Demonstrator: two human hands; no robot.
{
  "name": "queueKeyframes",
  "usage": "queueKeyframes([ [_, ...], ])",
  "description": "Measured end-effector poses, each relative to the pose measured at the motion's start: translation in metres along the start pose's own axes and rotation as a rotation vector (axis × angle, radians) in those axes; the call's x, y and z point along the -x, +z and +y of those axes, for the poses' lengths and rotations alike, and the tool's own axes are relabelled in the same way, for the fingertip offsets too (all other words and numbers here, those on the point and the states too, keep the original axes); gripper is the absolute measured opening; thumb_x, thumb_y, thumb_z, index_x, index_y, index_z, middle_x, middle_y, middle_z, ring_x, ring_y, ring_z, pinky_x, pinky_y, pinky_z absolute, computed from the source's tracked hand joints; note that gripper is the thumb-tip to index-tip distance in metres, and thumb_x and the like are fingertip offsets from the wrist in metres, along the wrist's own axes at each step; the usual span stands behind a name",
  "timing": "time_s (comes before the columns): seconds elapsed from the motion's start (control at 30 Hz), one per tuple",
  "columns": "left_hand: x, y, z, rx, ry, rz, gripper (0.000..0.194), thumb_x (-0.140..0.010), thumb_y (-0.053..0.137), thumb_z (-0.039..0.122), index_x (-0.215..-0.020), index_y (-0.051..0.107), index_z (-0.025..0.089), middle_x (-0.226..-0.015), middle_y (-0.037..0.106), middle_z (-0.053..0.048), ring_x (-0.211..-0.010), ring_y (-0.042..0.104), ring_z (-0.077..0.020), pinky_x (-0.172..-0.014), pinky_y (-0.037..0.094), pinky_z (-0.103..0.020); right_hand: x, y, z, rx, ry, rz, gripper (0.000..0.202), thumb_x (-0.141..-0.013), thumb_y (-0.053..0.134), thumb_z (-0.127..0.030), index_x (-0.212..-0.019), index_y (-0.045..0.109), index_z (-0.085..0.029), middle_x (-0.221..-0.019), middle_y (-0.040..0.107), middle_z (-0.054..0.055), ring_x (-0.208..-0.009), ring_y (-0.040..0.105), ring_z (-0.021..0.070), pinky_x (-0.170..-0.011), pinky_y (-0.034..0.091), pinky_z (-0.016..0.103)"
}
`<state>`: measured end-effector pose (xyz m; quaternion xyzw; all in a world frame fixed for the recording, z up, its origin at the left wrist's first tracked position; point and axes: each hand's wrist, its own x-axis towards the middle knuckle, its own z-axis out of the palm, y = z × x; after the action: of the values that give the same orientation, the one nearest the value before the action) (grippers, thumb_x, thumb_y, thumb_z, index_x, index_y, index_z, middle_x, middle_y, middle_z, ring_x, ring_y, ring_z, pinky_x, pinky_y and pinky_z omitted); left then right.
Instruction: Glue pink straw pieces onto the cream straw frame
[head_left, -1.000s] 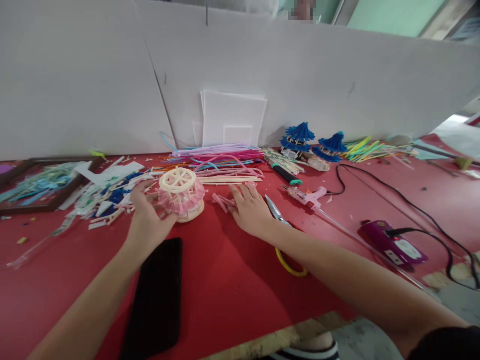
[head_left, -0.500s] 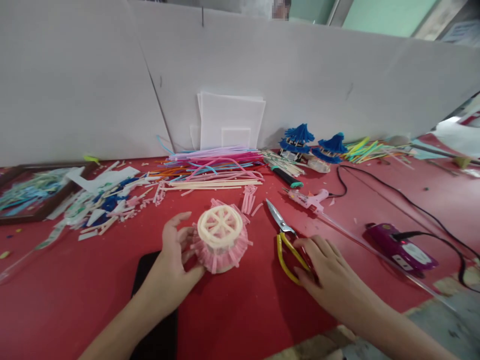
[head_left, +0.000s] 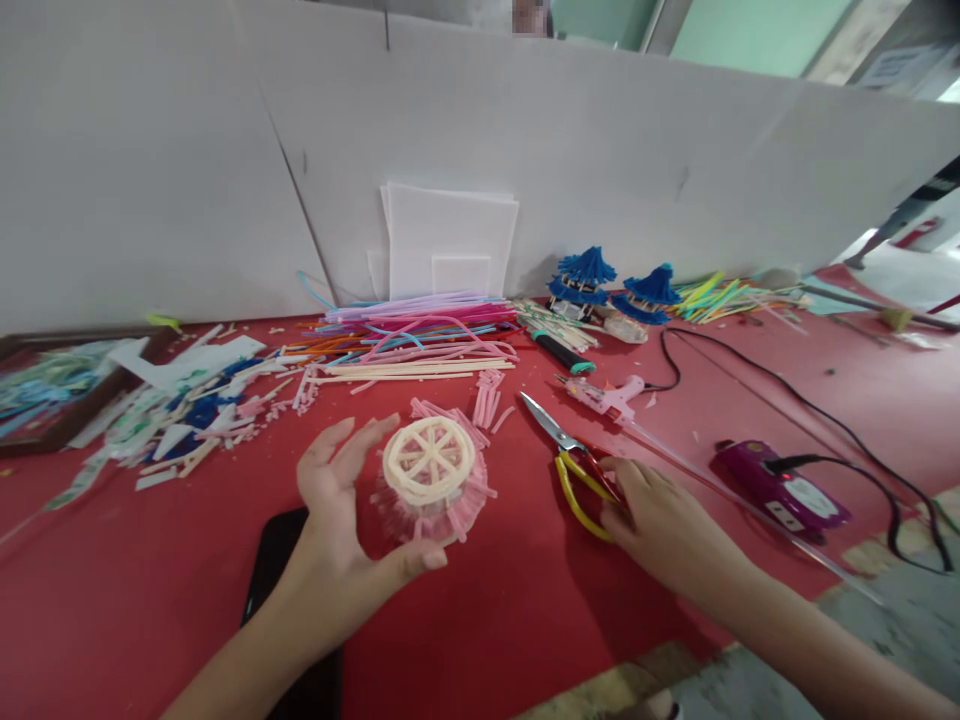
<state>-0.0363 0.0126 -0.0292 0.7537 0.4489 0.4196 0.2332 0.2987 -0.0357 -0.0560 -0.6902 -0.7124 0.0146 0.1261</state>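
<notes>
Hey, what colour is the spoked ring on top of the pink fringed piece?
The spoked ring is pale cream, seen best in the head view.

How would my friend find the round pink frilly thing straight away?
Start at the red table and find the long heap of coloured strips at its back. Come nearer from there, and a round model sits left of the scissors. Unlike the loose pink pieces behind it, it has a cream spoked wheel on top and a pink fringe below.
</notes>
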Motion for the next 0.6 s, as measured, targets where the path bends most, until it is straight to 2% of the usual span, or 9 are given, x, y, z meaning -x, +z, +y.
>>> queueKeyframes([
  [0.07,-0.008,0.005,0.006,0.022,-0.008,-0.035,0.103,-0.066,0.086,0.046,-0.145,0.023,0.027,-0.148,0.040,-0.022,-0.142,0.037,-0.0450,-0.114,0.032,-0.070,-0.006,0.000,0.000,-0.021,-0.008,0.007,0.031,-0.081,0.050,-0.019,-0.107,0.065,-0.012,-0.102,0.072,0.017,-0.093,0.070,0.0298,-0.081,0.055,0.043],
  [0.13,-0.014,0.010,0.011,0.015,0.023,-0.040,0.099,-0.071,0.082,0.045,-0.144,0.017,0.027,-0.145,0.043,-0.022,-0.137,0.045,-0.0424,-0.110,0.039,-0.067,-0.014,-0.003,0.004,-0.052,-0.047,0.008,0.032,-0.086,0.047,-0.022,-0.111,0.065,-0.013,-0.106,0.072,0.016,-0.096,0.070,0.0284,-0.083,0.055,0.042],
  [0.23,-0.019,0.012,0.014,-0.146,0.116,-0.029,0.076,-0.080,0.074,0.041,-0.139,0.029,0.023,-0.141,0.045,-0.022,-0.136,0.046,-0.0413,-0.109,0.042,-0.064,-0.029,-0.014,0.023,-0.160,-0.096,0.036,0.026,-0.094,0.045,-0.030,-0.102,0.069,-0.021,-0.098,0.074,0.010,-0.086,0.071,0.0227,-0.075,0.055,0.036],
  [0.27,-0.020,0.012,0.015,-0.186,0.144,-0.030,0.071,-0.081,0.072,0.039,-0.137,0.033,0.021,-0.139,0.046,-0.023,-0.135,0.046,-0.0414,-0.108,0.042,-0.063,-0.035,-0.019,0.033,-0.203,-0.076,0.104,0.024,-0.094,0.047,-0.030,-0.098,0.069,-0.022,-0.095,0.074,0.010,-0.082,0.070,0.0226,-0.074,0.055,0.036],
  [0.33,-0.022,0.011,0.014,-0.176,0.170,-0.042,0.070,-0.082,0.070,0.036,-0.137,0.029,0.021,-0.136,0.048,-0.023,-0.133,0.049,-0.0408,-0.106,0.045,-0.063,-0.051,-0.027,0.055,-0.197,-0.044,0.148,0.025,-0.092,0.046,-0.023,-0.103,0.069,-0.020,-0.100,0.074,0.017,-0.092,0.070,0.0262,-0.082,0.053,0.042],
  [0.43,-0.024,0.008,0.013,-0.050,0.173,-0.106,0.079,-0.083,0.068,0.033,-0.140,0.014,0.025,-0.134,0.051,-0.022,-0.129,0.055,-0.0385,-0.103,0.047,-0.063,-0.076,-0.034,0.083,-0.209,-0.070,0.106,0.038,-0.083,0.045,-0.006,-0.110,0.070,-0.018,-0.124,0.068,0.021,-0.117,0.064,0.0279,-0.099,0.046,0.045],
  [0.53,-0.026,0.005,0.011,0.030,0.198,-0.169,0.083,-0.083,0.068,0.030,-0.142,0.010,0.027,-0.135,0.051,-0.020,-0.129,0.056,-0.0358,-0.102,0.050,-0.057,-0.095,-0.035,0.096,-0.242,-0.117,0.016,0.040,-0.079,0.048,-0.001,-0.103,0.075,-0.019,-0.117,0.072,0.017,-0.112,0.066,0.0246,-0.101,0.045,0.040],
  [0.6,-0.025,0.004,0.009,0.017,0.239,-0.161,0.080,-0.082,0.069,0.029,-0.142,0.016,0.027,-0.136,0.050,-0.020,-0.128,0.056,-0.0350,-0.102,0.051,-0.054,-0.102,-0.035,0.095,-0.260,-0.119,-0.006,0.039,-0.078,0.050,-0.001,-0.100,0.076,-0.018,-0.109,0.074,0.016,-0.106,0.068,0.0231,-0.099,0.045,0.039],
])
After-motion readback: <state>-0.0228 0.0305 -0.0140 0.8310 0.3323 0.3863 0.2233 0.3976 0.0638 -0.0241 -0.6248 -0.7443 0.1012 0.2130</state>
